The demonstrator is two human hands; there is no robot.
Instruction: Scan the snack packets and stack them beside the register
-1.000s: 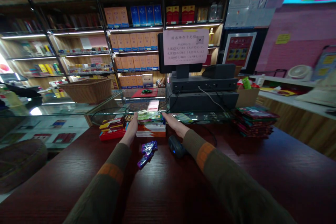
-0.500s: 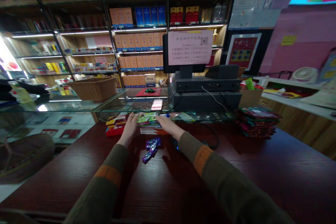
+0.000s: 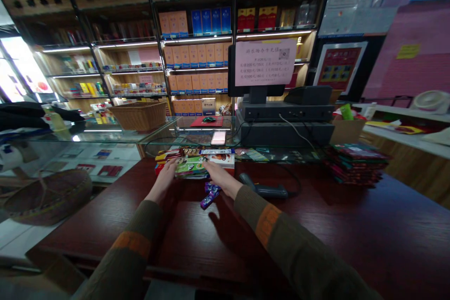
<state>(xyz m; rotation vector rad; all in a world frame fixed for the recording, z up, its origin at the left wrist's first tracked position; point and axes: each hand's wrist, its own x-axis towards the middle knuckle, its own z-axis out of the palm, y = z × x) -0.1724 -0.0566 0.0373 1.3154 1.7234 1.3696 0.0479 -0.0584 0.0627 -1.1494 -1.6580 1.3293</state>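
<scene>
My left hand [image 3: 166, 175] and my right hand [image 3: 218, 176] grip a stack of green snack packets [image 3: 190, 167] from its two sides. The stack is tilted a little above the dark red counter. Behind it lie a white picture box [image 3: 223, 158] and a long blue-and-white packet [image 3: 215, 151]. Red and yellow packs [image 3: 165, 155] sit just beyond my left hand. Several purple wrapped snacks [image 3: 210, 197] lie on the counter below my right hand, partly under its shadow.
A barcode scanner [image 3: 269, 191] lies right of my right hand. Further right is a pile of dark packets [image 3: 356, 161]. A monitor with a paper sign [image 3: 264, 63] stands behind, near a wicker basket [image 3: 138, 116] on a glass case. A woven basket [image 3: 47, 197] is at left.
Both hands have drawn the green packets leftward and nearer to me, uncovering the white box behind. The camera view has turned slightly left, and the scanner now shows beside my right arm.
</scene>
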